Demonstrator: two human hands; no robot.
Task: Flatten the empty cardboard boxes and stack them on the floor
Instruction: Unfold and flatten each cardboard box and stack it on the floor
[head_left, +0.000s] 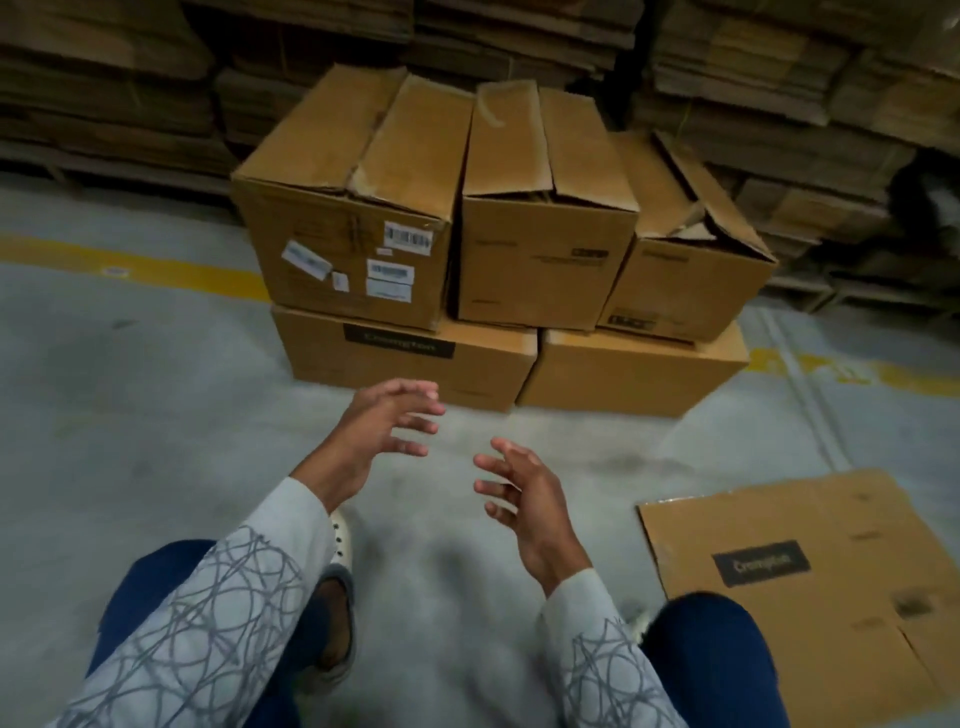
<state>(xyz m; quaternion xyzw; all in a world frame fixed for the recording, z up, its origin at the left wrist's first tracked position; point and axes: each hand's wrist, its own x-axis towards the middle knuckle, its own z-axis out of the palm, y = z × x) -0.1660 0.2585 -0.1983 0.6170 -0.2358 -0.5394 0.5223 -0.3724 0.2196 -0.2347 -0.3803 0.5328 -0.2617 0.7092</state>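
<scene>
Several brown cardboard boxes stand in a pile on the grey floor ahead. On top sit a labelled box (348, 208) at the left, a middle box (545, 218) and a right box (685, 249) with crumpled flaps. Two lower boxes, one at the left (405, 364) and one at the right (634, 374), carry them. A flattened box (810, 587) lies on the floor at the lower right. My left hand (384, 426) and my right hand (524, 493) hover in front of the pile with fingers spread, holding nothing and touching no box.
Stacks of flat cardboard sheets (779, 78) on pallets fill the background. A yellow line (156, 265) runs across the floor behind the pile. My knees in blue trousers and a white shoe (340, 535) show at the bottom.
</scene>
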